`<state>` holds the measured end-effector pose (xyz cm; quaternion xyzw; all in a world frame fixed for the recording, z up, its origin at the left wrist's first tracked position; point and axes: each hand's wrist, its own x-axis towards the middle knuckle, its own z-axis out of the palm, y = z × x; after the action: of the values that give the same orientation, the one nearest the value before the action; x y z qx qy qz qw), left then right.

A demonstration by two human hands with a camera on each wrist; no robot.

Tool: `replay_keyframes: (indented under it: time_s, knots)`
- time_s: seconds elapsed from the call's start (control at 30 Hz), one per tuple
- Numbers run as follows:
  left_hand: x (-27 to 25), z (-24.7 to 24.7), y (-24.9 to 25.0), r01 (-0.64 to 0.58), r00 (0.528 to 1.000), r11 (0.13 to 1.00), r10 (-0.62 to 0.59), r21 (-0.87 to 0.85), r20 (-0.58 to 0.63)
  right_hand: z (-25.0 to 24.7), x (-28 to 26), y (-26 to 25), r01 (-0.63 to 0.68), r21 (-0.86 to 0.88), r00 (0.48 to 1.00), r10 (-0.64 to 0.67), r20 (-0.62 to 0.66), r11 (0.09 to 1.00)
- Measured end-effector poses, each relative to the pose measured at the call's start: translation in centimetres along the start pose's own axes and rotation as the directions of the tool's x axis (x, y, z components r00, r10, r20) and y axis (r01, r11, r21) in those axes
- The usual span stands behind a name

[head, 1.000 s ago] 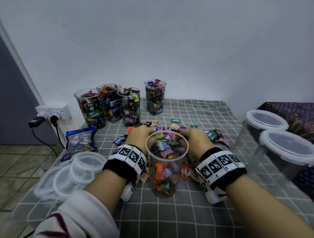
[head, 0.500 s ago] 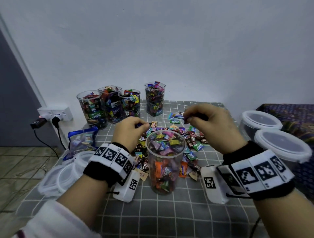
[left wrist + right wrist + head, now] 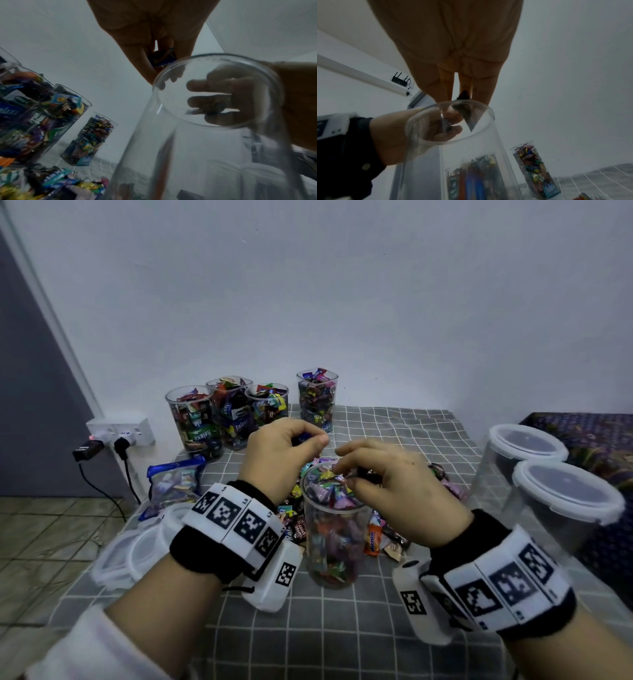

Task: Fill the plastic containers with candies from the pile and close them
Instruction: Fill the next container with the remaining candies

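Observation:
A clear plastic container stands mid-table, filled with candies almost to its rim. My left hand hovers just above and left of the rim and pinches a blue-wrapped candy. My right hand is directly over the container's mouth, its curled fingers holding dark-wrapped candies. The loose candy pile lies on the checked cloth behind and around the container, partly hidden by both hands. In each wrist view the other hand shows through the container's rim.
Four open, candy-filled containers stand at the back by the wall. A stack of clear lids and a blue candy bag lie at the left. Two lidded empty containers stand at the right. A wall socket is off the table's left.
Both hands rose from the pile with candies and came toward me. The right hand is now over the container's mouth, and the left is beside its rim.

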<state>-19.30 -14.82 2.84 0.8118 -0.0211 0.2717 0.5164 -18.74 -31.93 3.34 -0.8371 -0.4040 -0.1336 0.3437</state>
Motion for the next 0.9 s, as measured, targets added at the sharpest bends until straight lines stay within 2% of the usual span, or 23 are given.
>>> replay_keyframes:
  time_s: [0.1,0.17,0.23,0.33,0.4,0.6,0.83,0.9]
  knots:
    - [-0.2,0.2,0.4,-0.027,0.999,1.000,0.027,0.015,0.018,0.1,-0.7,-0.2,-0.046,0.092,0.997,0.052,-0.064,0.995]
    - [-0.3,0.3,0.4,-0.044,0.999,0.999,0.043,0.022,0.027,0.4,-1.3,0.4,-0.139,0.190,0.986,0.154,-0.070,0.972]
    - [-0.5,0.4,0.4,-0.078,0.996,0.995,0.074,0.060,0.053,1.1,-2.0,1.2,-0.284,0.364,0.955,0.295,0.024,0.887]
    - [-1.1,0.9,0.7,-0.158,0.986,0.975,0.145,0.157,0.087,2.9,-2.7,2.7,-0.381,0.580,0.920,0.359,0.159,0.720]
    - [-1.5,1.3,0.7,-0.192,0.979,0.961,0.172,0.201,0.113,3.8,-2.9,3.4,-0.380,0.600,0.922,0.340,0.185,0.705]
    - [-2.1,2.0,0.4,-0.281,0.954,0.928,0.242,0.246,0.178,4.8,-3.0,4.0,-0.309,0.629,0.946,0.297,0.129,0.713]
    - [-2.0,2.2,-0.2,-0.287,0.949,0.931,0.242,0.227,0.204,4.5,-3.0,3.7,-0.317,0.607,0.947,0.281,0.157,0.729]
    - [-2.1,2.2,-0.2,-0.265,0.955,0.951,0.235,0.159,0.182,4.1,-3.0,3.6,-0.344,0.596,0.939,0.279,0.203,0.725]
